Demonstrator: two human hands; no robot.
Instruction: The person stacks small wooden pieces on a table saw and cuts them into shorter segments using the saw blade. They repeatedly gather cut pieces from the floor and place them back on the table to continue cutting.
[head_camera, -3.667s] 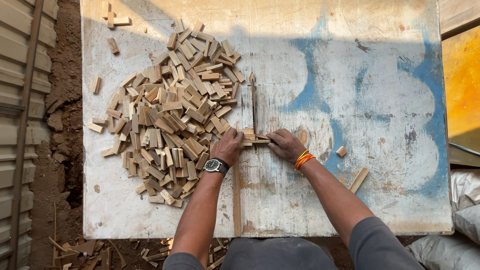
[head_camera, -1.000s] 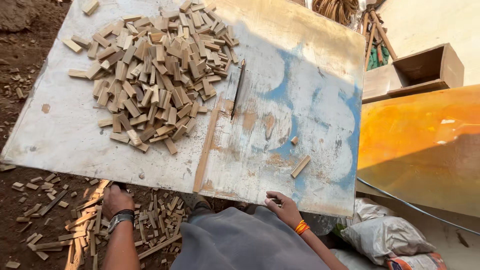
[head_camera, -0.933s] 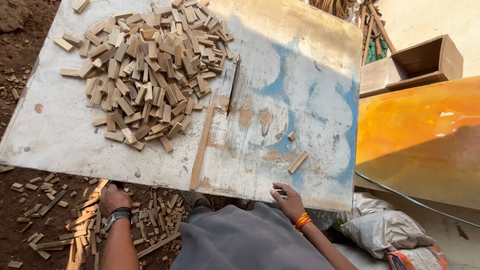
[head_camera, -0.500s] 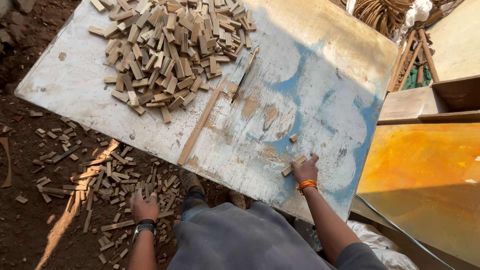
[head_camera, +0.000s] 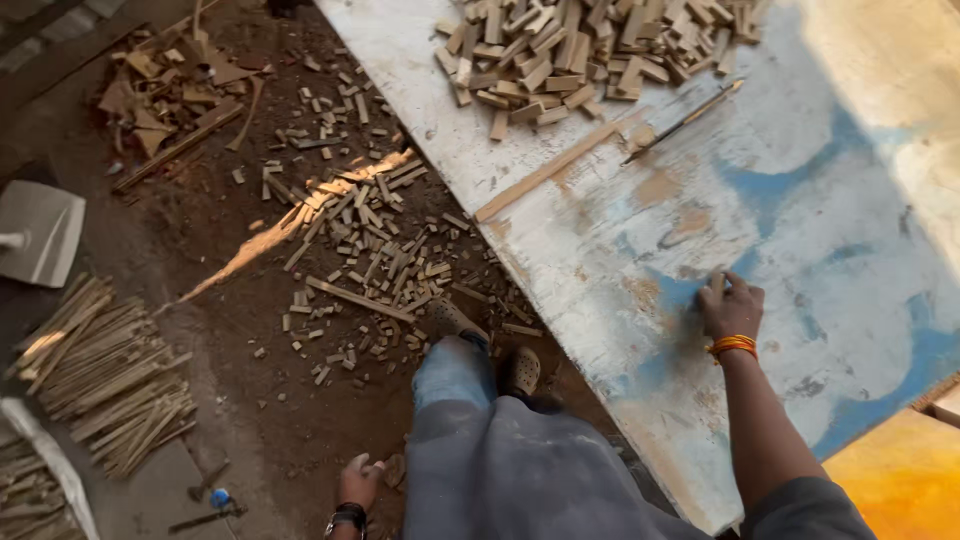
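My right hand (head_camera: 732, 306), with orange bangles at the wrist, rests on the white and blue painted board (head_camera: 600, 230). Its fingers are curled around a small wood piece (head_camera: 717, 284) that sticks out above the knuckles. My left hand (head_camera: 358, 481), wearing a dark watch, hangs low beside my leg just above the dirt floor. Its fingers point down, and whether it holds anything is unclear. A heap of small cut wood blocks (head_camera: 590, 50) lies at the board's far end, well away from both hands.
A thin blade-like tool (head_camera: 685, 122) and a long wood strip (head_camera: 545, 172) lie on the board. Wood offcuts (head_camera: 380, 260) litter the dirt. Stick bundles (head_camera: 100, 370) and a grey flat scoop (head_camera: 40, 235) lie left; an orange surface (head_camera: 900, 480) is at the right.
My right hand has moved from my lap onto the board and closed on the small wood piece. My left hand dropped toward the floor. The view swung left, showing more ground.
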